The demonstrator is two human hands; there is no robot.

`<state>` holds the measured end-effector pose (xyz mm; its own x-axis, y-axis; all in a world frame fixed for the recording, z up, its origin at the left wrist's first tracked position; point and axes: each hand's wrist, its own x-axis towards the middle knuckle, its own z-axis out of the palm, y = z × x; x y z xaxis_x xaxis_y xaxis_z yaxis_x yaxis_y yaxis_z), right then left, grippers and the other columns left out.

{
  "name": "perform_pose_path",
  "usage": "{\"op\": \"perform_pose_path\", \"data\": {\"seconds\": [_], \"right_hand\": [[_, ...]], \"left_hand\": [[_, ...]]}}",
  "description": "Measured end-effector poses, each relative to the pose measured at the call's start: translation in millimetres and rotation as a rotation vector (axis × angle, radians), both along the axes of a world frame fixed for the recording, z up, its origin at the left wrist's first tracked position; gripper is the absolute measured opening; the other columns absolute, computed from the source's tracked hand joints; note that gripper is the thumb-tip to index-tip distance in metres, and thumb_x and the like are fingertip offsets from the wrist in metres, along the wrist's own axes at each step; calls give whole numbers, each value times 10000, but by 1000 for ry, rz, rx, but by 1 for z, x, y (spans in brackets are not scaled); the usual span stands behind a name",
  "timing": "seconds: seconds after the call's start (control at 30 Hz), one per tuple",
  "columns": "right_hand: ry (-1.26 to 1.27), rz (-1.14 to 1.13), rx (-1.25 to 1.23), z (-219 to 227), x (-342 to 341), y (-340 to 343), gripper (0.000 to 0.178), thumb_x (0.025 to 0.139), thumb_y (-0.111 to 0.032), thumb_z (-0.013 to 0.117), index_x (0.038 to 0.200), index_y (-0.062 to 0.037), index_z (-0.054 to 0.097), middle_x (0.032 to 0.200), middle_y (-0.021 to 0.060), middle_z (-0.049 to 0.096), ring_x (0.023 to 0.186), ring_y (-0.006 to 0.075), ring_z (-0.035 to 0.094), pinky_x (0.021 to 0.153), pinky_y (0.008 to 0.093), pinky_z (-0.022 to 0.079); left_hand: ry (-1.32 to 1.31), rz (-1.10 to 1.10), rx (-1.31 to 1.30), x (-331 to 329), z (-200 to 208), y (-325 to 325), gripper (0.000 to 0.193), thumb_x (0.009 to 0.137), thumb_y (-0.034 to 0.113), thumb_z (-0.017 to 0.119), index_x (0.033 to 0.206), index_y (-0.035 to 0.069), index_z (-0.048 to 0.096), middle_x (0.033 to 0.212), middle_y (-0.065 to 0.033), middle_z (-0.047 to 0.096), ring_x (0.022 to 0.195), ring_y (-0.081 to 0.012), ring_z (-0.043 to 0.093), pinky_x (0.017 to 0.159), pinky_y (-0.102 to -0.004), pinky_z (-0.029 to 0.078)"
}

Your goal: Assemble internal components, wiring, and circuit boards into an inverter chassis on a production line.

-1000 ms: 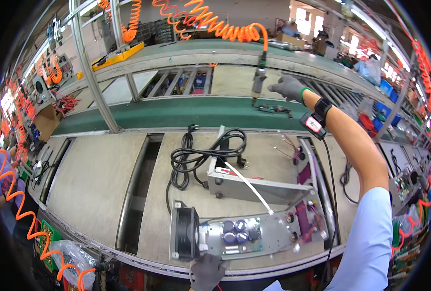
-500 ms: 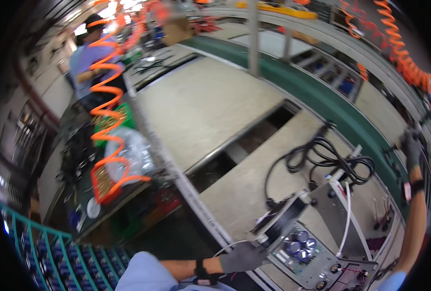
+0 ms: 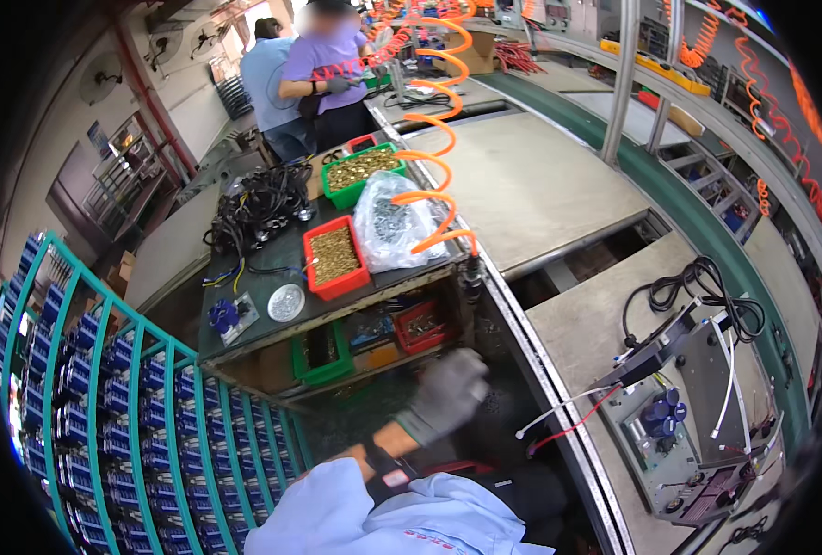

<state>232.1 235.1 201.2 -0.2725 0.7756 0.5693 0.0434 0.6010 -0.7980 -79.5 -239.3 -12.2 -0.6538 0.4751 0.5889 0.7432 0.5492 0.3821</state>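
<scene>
My left hand (image 3: 448, 396), in a grey glove, is over the gap between the side bench and the conveyor. Its fingers are curled, with nothing seen in them; the palm is hidden. My right hand is out of view. To the right lies an open metal chassis (image 3: 707, 398) with a circuit board (image 3: 637, 435) carrying dark blue round capacitors (image 3: 662, 413). A white wire (image 3: 559, 412) and a red wire (image 3: 573, 432) hang from it over the conveyor's edge rail. A black power cable (image 3: 707, 277) lies coiled behind the chassis.
The side bench (image 3: 272, 240) holds a red bin (image 3: 333, 259) and green bin (image 3: 360, 174) of brass-coloured parts, a plastic bag (image 3: 394, 222), a round dish (image 3: 286, 302) and black cables (image 3: 258, 208). A teal rack (image 3: 142, 407) stands left. An orange coiled hose (image 3: 448, 139) hangs ahead. Two people (image 3: 304, 79) stand beyond.
My left hand has left the chassis and moved left, away from the conveyor. My right hand has gone out of view. The view has turned left, bringing the bench and rack further in.
</scene>
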Motion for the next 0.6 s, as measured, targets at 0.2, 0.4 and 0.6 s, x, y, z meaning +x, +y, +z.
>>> {"op": "perform_pose_path", "data": {"seconds": [0.2,0.4,0.6], "right_hand": [[2,221,-261,-55,-7,-114,397,933,-69,631,1318,-36,541,1086,79,609,759,138,632,537,339,532],[13,148,-546,-117,-36,-156,332,878,7,697,1200,-44,629,940,22,626,708,100,584,584,244,475],[59,218,-268,-159,-48,-141,285,803,61,656,1053,-66,608,942,42,626,697,106,619,540,247,484]], "left_hand": [[92,971,-189,-103,14,-232,607,832,310,768,1312,18,537,1277,-216,591,1209,-416,558,1023,-531,470],[-343,1026,-457,-156,6,-321,1003,799,673,755,1469,-19,476,1344,-246,650,1294,-386,601,1183,-485,397],[-339,1020,-251,-176,-13,-343,897,726,467,878,1446,41,556,1404,-231,629,1276,-397,612,1079,-500,484]]}}
